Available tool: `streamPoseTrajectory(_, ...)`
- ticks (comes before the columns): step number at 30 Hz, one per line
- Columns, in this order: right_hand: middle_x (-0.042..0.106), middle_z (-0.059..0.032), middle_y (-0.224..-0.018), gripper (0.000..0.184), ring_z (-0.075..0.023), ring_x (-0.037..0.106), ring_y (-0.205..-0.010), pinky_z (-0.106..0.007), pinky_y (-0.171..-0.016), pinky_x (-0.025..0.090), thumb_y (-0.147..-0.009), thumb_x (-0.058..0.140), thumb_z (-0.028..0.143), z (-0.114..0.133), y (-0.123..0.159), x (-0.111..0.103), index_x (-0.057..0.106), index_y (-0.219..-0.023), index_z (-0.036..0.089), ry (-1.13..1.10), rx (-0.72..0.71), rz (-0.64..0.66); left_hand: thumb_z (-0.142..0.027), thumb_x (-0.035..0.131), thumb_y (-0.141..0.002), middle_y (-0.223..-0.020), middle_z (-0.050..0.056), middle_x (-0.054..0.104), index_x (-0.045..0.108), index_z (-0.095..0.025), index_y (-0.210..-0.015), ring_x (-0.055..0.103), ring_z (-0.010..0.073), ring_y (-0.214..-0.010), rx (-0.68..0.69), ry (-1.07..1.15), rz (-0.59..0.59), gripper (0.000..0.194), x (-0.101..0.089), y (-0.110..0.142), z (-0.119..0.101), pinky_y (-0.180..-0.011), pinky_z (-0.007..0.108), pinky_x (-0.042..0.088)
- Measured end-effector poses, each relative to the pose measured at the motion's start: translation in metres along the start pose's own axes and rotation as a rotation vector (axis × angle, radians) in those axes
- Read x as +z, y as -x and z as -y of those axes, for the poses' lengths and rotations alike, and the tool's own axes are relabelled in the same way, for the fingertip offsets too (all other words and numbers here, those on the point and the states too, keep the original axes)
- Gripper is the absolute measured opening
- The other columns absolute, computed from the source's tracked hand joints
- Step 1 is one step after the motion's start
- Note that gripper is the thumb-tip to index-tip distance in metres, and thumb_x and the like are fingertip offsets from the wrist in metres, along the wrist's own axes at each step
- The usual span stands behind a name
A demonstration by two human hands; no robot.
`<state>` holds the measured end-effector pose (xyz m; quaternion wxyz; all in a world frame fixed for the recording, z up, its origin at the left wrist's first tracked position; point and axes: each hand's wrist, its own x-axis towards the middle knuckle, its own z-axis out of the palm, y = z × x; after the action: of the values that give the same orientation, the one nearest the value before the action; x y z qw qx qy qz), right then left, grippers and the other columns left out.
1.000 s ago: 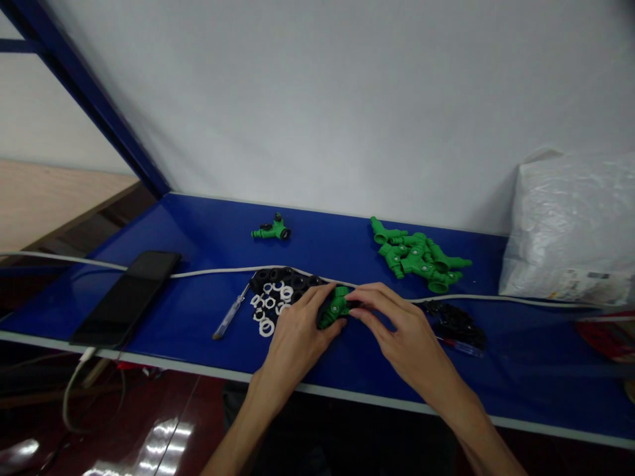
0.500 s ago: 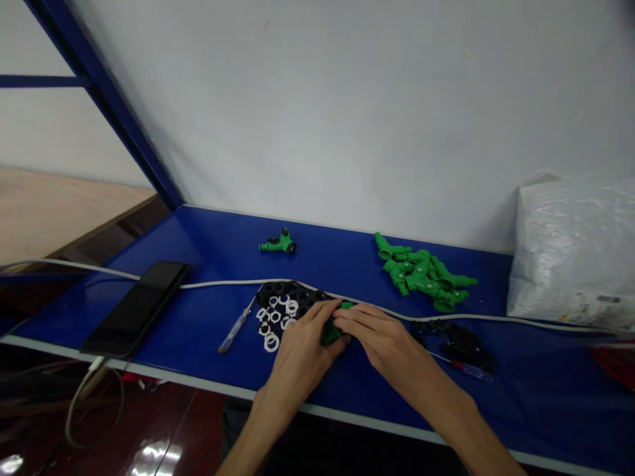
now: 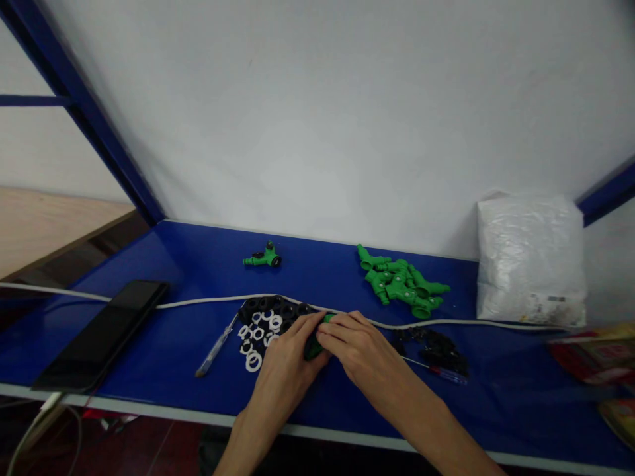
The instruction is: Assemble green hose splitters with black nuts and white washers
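Note:
Between my hands is a green plastic hose fitting (image 3: 313, 348), largely covered by the fingers. My left hand (image 3: 288, 357) wraps round it from the left, and my right hand (image 3: 353, 345) pinches its upper right side. Just left of my left hand lie white plastic rings (image 3: 253, 361), with black rings (image 3: 285, 311) behind them. A clear-handled screwdriver (image 3: 213, 356) rests beside the rings. To the right of my right hand are a heap of small black parts (image 3: 439, 350) and a second screwdriver (image 3: 449, 375) with a red and clear handle.
Green Y-shaped fittings (image 3: 399, 281) are piled toward the wall. One fitting with black parts on it (image 3: 262, 258) lies apart, farther left. A white cable (image 3: 208, 301) crosses the blue table. A black phone (image 3: 102, 337) sits left, a plastic-wrapped package (image 3: 530, 258) right.
The camera has turned a little, so the table's things appear farther left and lower, and more shows at the right. Both hands keep their hold on the green fitting.

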<state>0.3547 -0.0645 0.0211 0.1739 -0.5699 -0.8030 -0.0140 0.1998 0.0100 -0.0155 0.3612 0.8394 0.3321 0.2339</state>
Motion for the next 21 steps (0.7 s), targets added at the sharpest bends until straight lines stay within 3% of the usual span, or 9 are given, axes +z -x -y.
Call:
streamPoseTrajectory(7,0.078,-0.0041,-0.115,0.026,-0.0187,0.065,-0.118,-0.039,-0.104,0.048,-0.097,0.058,0.005,-0.002,-0.001,0.004,0.073,-0.107,0.023,-0.124,0.116,0.057,-0.019,0.066,-0.090,-0.136,0.006,0.069,0.061,-0.026,-0.134,0.071,0.0245,-0.116,0.017,-0.001,-0.005,0.045,0.001,-0.002,0.005,-0.100,0.039,0.057)
streamPoseTrajectory(11,0.073,-0.0055,-0.130,0.034,-0.0214,0.061,-0.126,-0.041,-0.109,0.049,-0.098,0.057,0.008,0.004,0.009,0.003,0.068,-0.126,0.024,-0.094,0.093,-0.054,-0.017,0.065,-0.089,-0.136,0.005,0.069,0.062,-0.026,-0.133,0.072,0.0239,-0.114,0.031,-0.017,-0.040,0.045,0.002,-0.002,0.007,-0.100,0.039,0.057)
streamPoseTrajectory(13,0.069,-0.0073,-0.136,0.037,-0.0231,0.059,-0.129,-0.041,-0.110,0.049,-0.100,0.057,0.012,0.004,0.025,0.001,0.064,-0.134,0.024,-0.068,0.094,-0.177,-0.018,0.066,-0.089,-0.136,0.004,0.069,0.061,-0.027,-0.134,0.072,0.0241,-0.116,0.029,-0.032,-0.055,0.046,0.002,-0.001,0.007,-0.100,0.038,0.057)
streamPoseTrajectory(17,0.073,-0.0101,-0.116,0.026,-0.0273,0.067,-0.107,-0.046,-0.096,0.055,-0.101,0.056,0.019,-0.013,0.078,-0.006,0.071,-0.122,0.023,0.079,0.328,-0.415,-0.025,0.071,-0.089,-0.137,0.003,0.069,0.060,-0.029,-0.137,0.070,0.0261,-0.118,0.002,-0.065,-0.033,0.050,0.000,0.000,0.002,-0.103,0.041,0.055)
streamPoseTrajectory(21,0.071,-0.0106,-0.097,0.022,-0.0276,0.066,-0.087,-0.046,-0.083,0.055,-0.102,0.056,0.029,-0.037,0.127,-0.013,0.075,-0.108,0.020,0.248,0.542,-0.471,-0.026,0.071,-0.089,-0.136,0.003,0.069,0.060,-0.029,-0.136,0.071,0.0262,-0.116,0.003,-0.071,-0.031,0.049,-0.002,0.000,-0.002,-0.102,0.041,0.056)
